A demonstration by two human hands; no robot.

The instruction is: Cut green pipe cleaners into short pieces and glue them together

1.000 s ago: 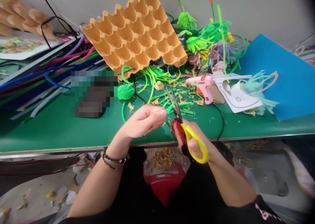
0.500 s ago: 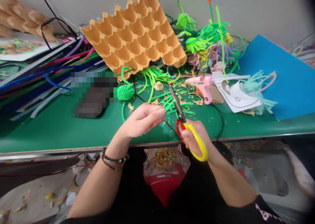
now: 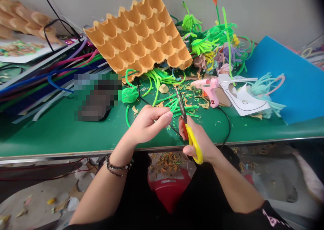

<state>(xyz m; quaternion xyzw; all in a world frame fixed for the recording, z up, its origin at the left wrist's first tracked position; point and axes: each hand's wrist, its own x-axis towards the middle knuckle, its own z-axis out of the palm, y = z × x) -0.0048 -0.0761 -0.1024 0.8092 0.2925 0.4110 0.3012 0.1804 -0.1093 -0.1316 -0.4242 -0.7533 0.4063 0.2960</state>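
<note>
My left hand (image 3: 151,123) is closed in a pinch above the front of the green table, its thumb pressed against the curled fingers. What the pinch holds is hidden. Scissors (image 3: 193,143) with a yellow and a red handle are in my right hand (image 3: 204,139), blades pointing away from me, close to the right of my left fingertips. Short green pipe cleaner pieces (image 3: 189,115) lie beneath and beyond the fingertips. A small tan cone-shaped piece (image 3: 163,88) sits just behind them. To the left is a green fuzzy ball (image 3: 130,95) with a curved stem.
An egg tray (image 3: 141,34) leans at the back. A pink glue gun (image 3: 211,90) with a black cord lies right of the scissors, beside a white paper cutout (image 3: 243,103) and a blue sheet (image 3: 291,78). Long pipe cleaners (image 3: 60,68) and a blurred dark object (image 3: 95,103) are left.
The scissors' handles have swung left and the blades stand closer together. My right thumb has shifted down and left. My left hand has moved slightly right, still pinched.
</note>
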